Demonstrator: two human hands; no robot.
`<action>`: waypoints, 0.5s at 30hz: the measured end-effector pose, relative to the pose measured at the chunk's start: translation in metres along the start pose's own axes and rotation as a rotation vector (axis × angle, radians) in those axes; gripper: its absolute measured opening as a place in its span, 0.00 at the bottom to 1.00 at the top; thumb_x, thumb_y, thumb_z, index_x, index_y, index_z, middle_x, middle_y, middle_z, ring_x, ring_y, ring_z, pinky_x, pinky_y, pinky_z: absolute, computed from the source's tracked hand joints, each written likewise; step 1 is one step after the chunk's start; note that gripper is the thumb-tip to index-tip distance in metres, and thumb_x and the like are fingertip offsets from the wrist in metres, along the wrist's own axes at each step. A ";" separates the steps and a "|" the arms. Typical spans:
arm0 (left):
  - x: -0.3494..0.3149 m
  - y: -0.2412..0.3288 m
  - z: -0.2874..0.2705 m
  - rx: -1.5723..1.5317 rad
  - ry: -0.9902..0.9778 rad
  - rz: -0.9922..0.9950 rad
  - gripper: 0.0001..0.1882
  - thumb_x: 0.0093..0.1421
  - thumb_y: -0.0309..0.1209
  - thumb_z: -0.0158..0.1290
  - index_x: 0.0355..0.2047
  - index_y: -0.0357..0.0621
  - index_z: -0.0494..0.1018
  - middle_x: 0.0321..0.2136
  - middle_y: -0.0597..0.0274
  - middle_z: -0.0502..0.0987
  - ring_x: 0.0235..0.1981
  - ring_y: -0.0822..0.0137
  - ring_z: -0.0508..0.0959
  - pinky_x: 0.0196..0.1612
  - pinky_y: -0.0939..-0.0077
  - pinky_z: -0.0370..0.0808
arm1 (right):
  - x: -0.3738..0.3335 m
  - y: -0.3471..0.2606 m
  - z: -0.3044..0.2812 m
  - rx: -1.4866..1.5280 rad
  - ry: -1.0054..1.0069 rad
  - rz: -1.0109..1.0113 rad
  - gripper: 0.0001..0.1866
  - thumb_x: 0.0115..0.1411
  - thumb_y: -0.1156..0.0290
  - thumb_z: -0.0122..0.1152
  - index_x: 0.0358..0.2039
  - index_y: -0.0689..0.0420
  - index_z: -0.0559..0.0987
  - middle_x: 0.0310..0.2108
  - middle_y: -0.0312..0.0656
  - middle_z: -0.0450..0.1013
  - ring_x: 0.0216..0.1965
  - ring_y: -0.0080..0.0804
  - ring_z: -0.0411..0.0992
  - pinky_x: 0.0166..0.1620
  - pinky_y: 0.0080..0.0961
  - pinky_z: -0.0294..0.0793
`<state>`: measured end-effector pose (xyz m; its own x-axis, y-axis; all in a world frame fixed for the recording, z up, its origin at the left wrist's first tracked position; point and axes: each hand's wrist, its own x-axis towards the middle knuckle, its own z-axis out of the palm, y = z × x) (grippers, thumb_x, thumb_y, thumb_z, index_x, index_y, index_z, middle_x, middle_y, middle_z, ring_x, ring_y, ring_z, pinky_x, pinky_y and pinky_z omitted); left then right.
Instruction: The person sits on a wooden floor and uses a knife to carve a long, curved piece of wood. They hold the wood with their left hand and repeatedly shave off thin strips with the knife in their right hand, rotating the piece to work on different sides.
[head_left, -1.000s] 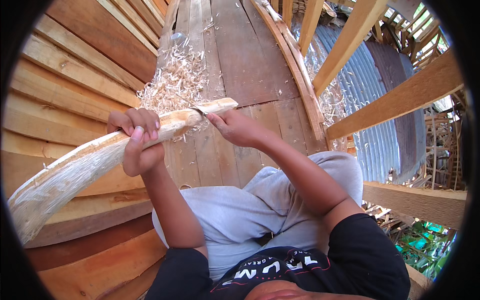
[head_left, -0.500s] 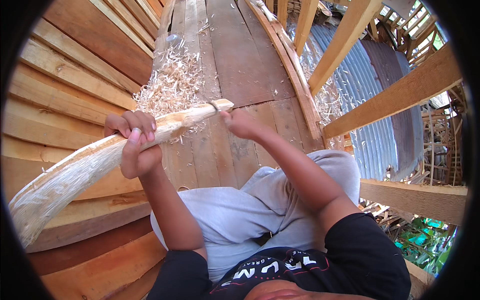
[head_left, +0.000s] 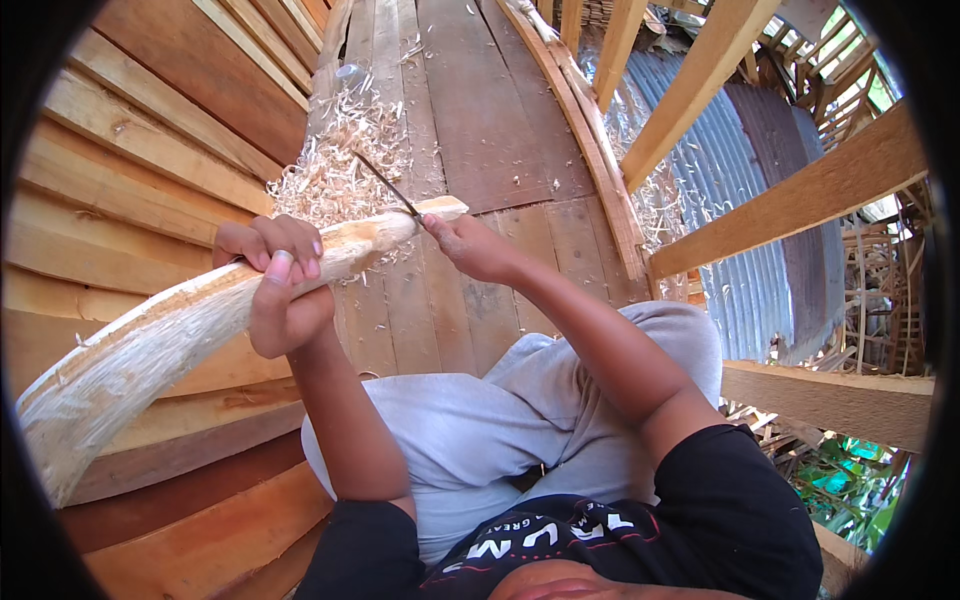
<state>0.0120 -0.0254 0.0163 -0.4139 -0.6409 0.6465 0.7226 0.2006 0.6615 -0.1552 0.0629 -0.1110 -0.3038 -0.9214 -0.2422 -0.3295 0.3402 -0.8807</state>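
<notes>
Head view, looking down past the knees — what's the person got there?

— A long, curved wooden piece, pale and freshly shaved, running from the lower left up to a blunt tip over the plank floor. The left hand is wrapped round it about two-thirds of the way up, fingers closed tight over the top and thumb underneath.

— And the other hand?

— The right hand sits just beside the tip, fingers curled shut on the handle of a thin dark blade that angles up and away toward the pile of wood shavings. I can't make out the handle itself; the fist hides it.

— Looks heavy to you?

— Moderately, I'd say. It's thick at the low end and tapers, so most of the weight would hang down by the left edge. Stiff, certainly; no give in it. The shaved surface looks fibrous and rough, so I'd judge it grips well rather than slipping.

— Where would you take hold?

— Where the left hand is now, on the narrower stretch, a fist closes around it. The fat end seems too broad for one hand. I'd keep fingers back from the tip, since the blade is working right there.
</notes>
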 end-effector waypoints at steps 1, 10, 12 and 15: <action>0.001 0.000 -0.005 -0.002 -0.002 -0.004 0.08 0.47 0.25 0.47 0.26 0.47 0.59 0.17 0.65 0.62 0.19 0.73 0.63 0.32 0.75 0.63 | 0.001 -0.001 -0.001 0.006 -0.015 -0.001 0.36 0.68 0.48 0.36 0.22 0.71 0.75 0.24 0.64 0.72 0.29 0.57 0.74 0.37 0.45 0.70; -0.001 0.001 -0.004 0.013 -0.056 0.079 0.09 0.46 0.23 0.46 0.26 0.46 0.58 0.15 0.66 0.61 0.18 0.72 0.63 0.29 0.73 0.64 | -0.018 -0.020 -0.010 -0.087 0.060 -0.012 0.35 0.68 0.48 0.38 0.25 0.72 0.77 0.28 0.66 0.74 0.34 0.61 0.74 0.42 0.47 0.71; -0.002 0.001 -0.001 0.017 -0.071 0.086 0.09 0.46 0.23 0.46 0.26 0.46 0.57 0.16 0.65 0.61 0.18 0.72 0.63 0.29 0.73 0.64 | -0.017 -0.022 -0.014 -0.094 0.043 0.044 0.34 0.68 0.49 0.39 0.27 0.71 0.78 0.30 0.65 0.74 0.36 0.60 0.74 0.43 0.46 0.71; -0.007 -0.015 -0.003 0.052 -0.014 0.063 0.09 0.46 0.24 0.46 0.26 0.46 0.57 0.16 0.65 0.61 0.18 0.72 0.63 0.30 0.73 0.64 | -0.002 0.012 -0.011 -0.154 0.174 0.129 0.34 0.68 0.49 0.39 0.28 0.71 0.77 0.29 0.64 0.74 0.34 0.58 0.74 0.40 0.45 0.71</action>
<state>0.0052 -0.0261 0.0010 -0.3770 -0.6152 0.6924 0.7176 0.2787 0.6383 -0.1688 0.0707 -0.1167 -0.4971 -0.8267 -0.2635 -0.4057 0.4899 -0.7716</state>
